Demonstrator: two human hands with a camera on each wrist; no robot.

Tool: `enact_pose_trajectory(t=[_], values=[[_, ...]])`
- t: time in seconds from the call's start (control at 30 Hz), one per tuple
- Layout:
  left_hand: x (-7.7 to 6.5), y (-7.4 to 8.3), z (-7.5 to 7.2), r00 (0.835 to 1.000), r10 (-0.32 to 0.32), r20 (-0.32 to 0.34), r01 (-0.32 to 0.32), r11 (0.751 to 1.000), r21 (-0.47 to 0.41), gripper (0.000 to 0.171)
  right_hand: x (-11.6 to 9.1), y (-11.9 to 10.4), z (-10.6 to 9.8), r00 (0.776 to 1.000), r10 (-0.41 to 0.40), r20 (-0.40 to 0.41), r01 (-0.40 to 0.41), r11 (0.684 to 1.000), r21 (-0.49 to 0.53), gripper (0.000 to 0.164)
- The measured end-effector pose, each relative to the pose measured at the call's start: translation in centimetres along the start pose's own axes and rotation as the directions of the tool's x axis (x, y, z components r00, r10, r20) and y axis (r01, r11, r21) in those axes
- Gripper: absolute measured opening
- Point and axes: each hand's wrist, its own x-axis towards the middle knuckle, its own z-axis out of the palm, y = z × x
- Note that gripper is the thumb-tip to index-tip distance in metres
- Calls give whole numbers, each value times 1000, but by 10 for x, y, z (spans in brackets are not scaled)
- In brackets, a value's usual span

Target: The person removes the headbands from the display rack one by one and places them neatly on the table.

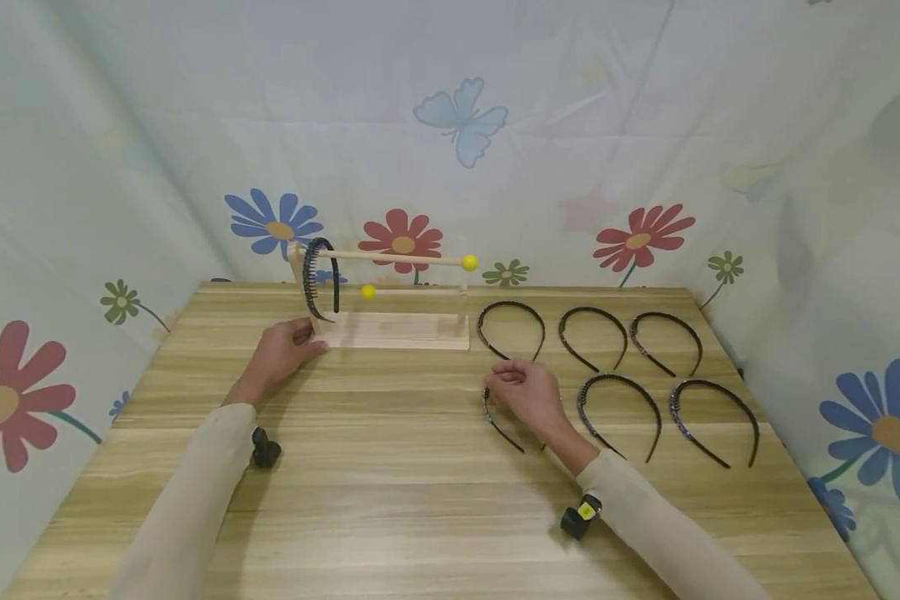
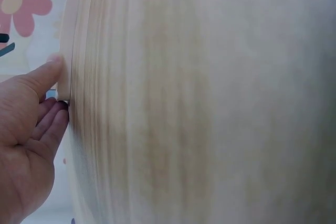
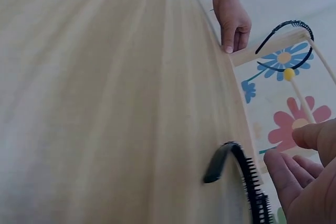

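Note:
A wooden stand point(image 1: 397, 333) has two rods with yellow ball tips. One black toothed headband point(image 1: 310, 279) hangs on its upper rod near the left end. My left hand point(image 1: 283, 352) holds the left end of the base, with the thumb in front; the left wrist view shows the fingers point(image 2: 51, 124) at that edge. Over the top of a headband point(image 1: 487, 408) lying front left of the group reaches my right hand point(image 1: 528, 392). In the right wrist view, thumb and fingers point(image 3: 286, 179) stand apart, and that headband point(image 3: 255, 195) lies outside them.
Several more headbands lie on the right side of the wood-grain table point(image 1: 360, 500), among them a back-left headband point(image 1: 510, 303) and a front-right headband point(image 1: 712, 382). A flower-printed cloth point(image 1: 540, 183) hangs behind and beside the table.

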Motion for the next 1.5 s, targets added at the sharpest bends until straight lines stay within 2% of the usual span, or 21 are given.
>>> enact_pose_trajectory(t=[0.27,0.47,0.77,1.0,1.1,1.27,1.5], values=[[-1,0,-1,1000,-1,6,1,1000,6,68,10,-28,-2,991,-129,36,132,986,-99,30],[-1,2,-2,1000,6,3,-6,1000,8,67,23,-49,6,965,-255,69,262,957,-126,33],[-2,1,-4,1000,1,1,-1,1000,13,67,40,-84,29,937,-327,119,336,940,-64,36],[-1,1,-3,1000,-7,1,7,1000,11,66,55,-108,52,899,-425,109,432,900,-54,35],[-1,2,-2,1000,-4,-6,4,1000,18,65,61,-118,62,892,-434,123,443,895,-49,34],[0,1,-1,1000,7,-23,-6,1000,18,63,72,-131,77,902,-405,151,415,909,-42,33],[0,1,-1,998,33,-47,-33,999,17,63,88,-144,97,905,-374,202,388,921,-37,40]])
